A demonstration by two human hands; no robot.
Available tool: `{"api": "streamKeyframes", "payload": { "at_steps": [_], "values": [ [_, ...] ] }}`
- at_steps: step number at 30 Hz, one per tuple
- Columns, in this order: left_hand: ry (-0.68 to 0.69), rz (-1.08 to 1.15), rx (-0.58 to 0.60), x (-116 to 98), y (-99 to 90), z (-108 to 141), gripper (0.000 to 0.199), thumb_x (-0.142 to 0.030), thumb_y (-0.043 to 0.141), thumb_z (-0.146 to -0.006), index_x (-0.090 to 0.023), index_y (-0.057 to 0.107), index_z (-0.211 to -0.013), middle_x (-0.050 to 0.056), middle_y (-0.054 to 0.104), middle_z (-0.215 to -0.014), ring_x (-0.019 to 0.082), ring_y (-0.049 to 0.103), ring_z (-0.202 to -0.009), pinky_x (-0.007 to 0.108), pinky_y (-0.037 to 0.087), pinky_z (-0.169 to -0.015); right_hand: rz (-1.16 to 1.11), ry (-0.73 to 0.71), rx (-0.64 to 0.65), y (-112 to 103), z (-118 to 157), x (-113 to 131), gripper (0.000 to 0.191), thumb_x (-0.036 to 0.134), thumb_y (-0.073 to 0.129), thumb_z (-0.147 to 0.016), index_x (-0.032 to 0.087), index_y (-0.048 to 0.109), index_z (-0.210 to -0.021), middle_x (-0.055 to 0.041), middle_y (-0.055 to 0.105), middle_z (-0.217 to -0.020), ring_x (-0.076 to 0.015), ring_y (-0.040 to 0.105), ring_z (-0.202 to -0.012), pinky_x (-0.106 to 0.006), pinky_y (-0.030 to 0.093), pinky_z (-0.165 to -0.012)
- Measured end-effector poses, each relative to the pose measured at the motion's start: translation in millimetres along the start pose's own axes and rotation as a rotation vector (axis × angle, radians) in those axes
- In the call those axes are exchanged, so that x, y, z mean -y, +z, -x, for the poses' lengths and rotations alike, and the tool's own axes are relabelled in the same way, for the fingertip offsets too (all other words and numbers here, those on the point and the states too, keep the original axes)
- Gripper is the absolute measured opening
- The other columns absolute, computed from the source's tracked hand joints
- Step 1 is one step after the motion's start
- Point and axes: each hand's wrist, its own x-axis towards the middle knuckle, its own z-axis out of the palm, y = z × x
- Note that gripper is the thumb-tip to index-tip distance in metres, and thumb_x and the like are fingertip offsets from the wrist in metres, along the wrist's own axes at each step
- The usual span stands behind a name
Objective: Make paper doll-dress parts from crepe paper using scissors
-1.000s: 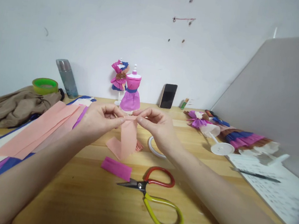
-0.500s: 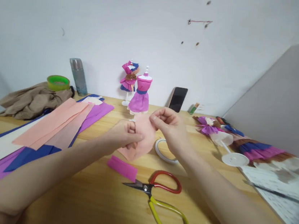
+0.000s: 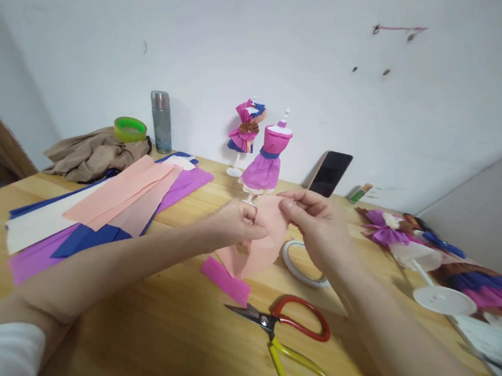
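Observation:
Between my two hands a piece of peach crepe paper (image 3: 262, 244) is held above the table. My left hand (image 3: 239, 226) pinches it at its left side, fingers curled. The thumb and forefinger of my right hand (image 3: 314, 217) grip its upper right edge. Just beyond the paper stands a small dress form (image 3: 262, 171) in a magenta bodice, blue waistband and purple skirt. A magenta paper strip (image 3: 225, 280) lies below the paper, touching the scissors (image 3: 267, 323), which have one red and one yellow handle. A roll of white tape (image 3: 290, 263) lies by my right hand.
Crepe paper sheets (image 3: 104, 194) in several colours are layered at left. Behind them are a brown cloth (image 3: 92, 156), a green tape roll (image 3: 130, 129) and a bottle (image 3: 161, 122). A second dress form (image 3: 245, 129), a phone (image 3: 331, 172) and a toppled dress form (image 3: 445, 300) stand or lie beyond and right.
The view has swung left, so everything sits further right in the picture. Both hands keep their pinch on the peach crepe paper, with little other change.

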Motion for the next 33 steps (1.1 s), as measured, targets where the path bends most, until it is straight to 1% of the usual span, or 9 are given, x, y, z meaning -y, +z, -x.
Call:
{"api": "streamKeyframes", "payload": {
  "at_steps": [4,8,11,13,18,22,26,29,33],
  "values": [
    [-0.028,-0.032,-0.060,-7.0,-2.4,2.6,0.009,-0.014,0.059,-0.072,-0.016,0.057,-0.063,-0.009,0.041,-0.037,0.005,0.035,-0.034,0.016,0.019,-0.035,0.023,-0.012,0.024,0.3,0.2,0.9,0.018,0.035,0.078,-0.064,0.020,0.067,-0.062,0.0006,0.058,-0.053,-0.0116,0.048,-0.051,-0.027,0.039,-0.051],
    [-0.061,0.054,-0.037,-7.4,-6.0,1.4,0.005,-0.015,0.059,-0.072,-0.017,0.058,-0.067,-0.008,0.045,-0.038,0.004,0.033,-0.031,0.015,0.020,-0.034,0.019,-0.025,0.012,0.1,-0.8,-0.3,0.017,0.034,0.076,-0.066,0.020,0.067,-0.063,0.0015,0.057,-0.053,-0.0114,0.047,-0.052,-0.027,0.039,-0.053],
    [-0.055,0.173,-0.033,-4.6,-7.7,-1.6,0.011,-0.016,0.060,-0.073,-0.015,0.056,-0.063,-0.002,0.059,-0.051,0.003,0.040,-0.034,0.015,0.024,-0.035,0.002,-0.025,0.022,-0.8,-1.8,-3.4,0.017,0.033,0.075,-0.067,0.019,0.066,-0.063,0.0015,0.058,-0.055,-0.0112,0.048,-0.053,-0.027,0.039,-0.055],
    [-0.060,0.252,-0.037,-3.1,-8.4,-3.7,0.008,-0.015,0.063,-0.071,-0.014,0.058,-0.066,0.003,0.067,-0.064,0.002,0.046,-0.037,0.014,0.027,-0.036,0.006,-0.030,0.018,-1.9,-2.9,-6.2,0.016,0.032,0.075,-0.067,0.019,0.066,-0.064,0.0008,0.061,-0.059,-0.0114,0.050,-0.056,-0.027,0.039,-0.057],
    [-0.082,0.373,-0.032,-2.6,-10.3,-7.3,0.013,-0.013,0.072,-0.066,-0.012,0.065,-0.077,0.006,0.071,-0.076,0.004,0.057,-0.047,0.013,0.036,-0.042,0.026,-0.019,-0.002,-4.3,-6.3,-11.7,0.013,0.029,0.074,-0.063,0.018,0.069,-0.064,0.0002,0.064,-0.065,-0.0109,0.051,-0.060,-0.025,0.039,-0.058],
    [-0.011,0.340,-0.128,-2.7,-13.2,-8.7,0.020,-0.020,0.076,-0.068,-0.011,0.066,-0.083,0.007,0.072,-0.086,0.007,0.063,-0.052,0.017,0.044,-0.048,-0.003,0.012,0.012,-2.6,-5.7,-11.0,0.014,0.029,0.074,-0.061,0.017,0.068,-0.065,0.0016,0.063,-0.063,-0.0096,0.050,-0.058,-0.024,0.038,-0.057],
    [0.080,0.273,-0.197,-0.2,-14.2,-11.3,0.024,-0.026,0.079,-0.065,-0.010,0.066,-0.078,0.006,0.071,-0.079,0.009,0.064,-0.054,0.020,0.048,-0.052,0.026,0.044,0.040,0.7,-2.2,-9.7,0.016,0.031,0.073,-0.061,0.017,0.066,-0.064,0.0050,0.054,-0.051,-0.0073,0.039,-0.047,-0.023,0.028,-0.047],
    [0.083,0.287,-0.224,3.1,-13.6,-13.2,0.027,-0.023,0.079,-0.064,-0.011,0.066,-0.085,0.003,0.069,-0.069,0.011,0.065,-0.056,0.021,0.050,-0.054,0.032,0.055,0.043,2.7,-0.4,-11.9,0.018,0.033,0.071,-0.064,0.016,0.067,-0.067,0.0074,0.046,-0.046,-0.0066,0.033,-0.043,-0.022,0.022,-0.043],
    [0.088,0.288,-0.216,3.8,-12.8,-12.9,0.024,-0.023,0.078,-0.064,-0.012,0.065,-0.081,0.002,0.068,-0.068,0.012,0.066,-0.057,0.022,0.050,-0.054,-0.038,0.049,0.052,4.2,-0.5,-18.8,0.018,0.033,0.073,-0.066,0.016,0.066,-0.068,0.0065,0.052,-0.046,-0.0068,0.041,-0.043,-0.022,0.031,-0.046]
  ]
}}
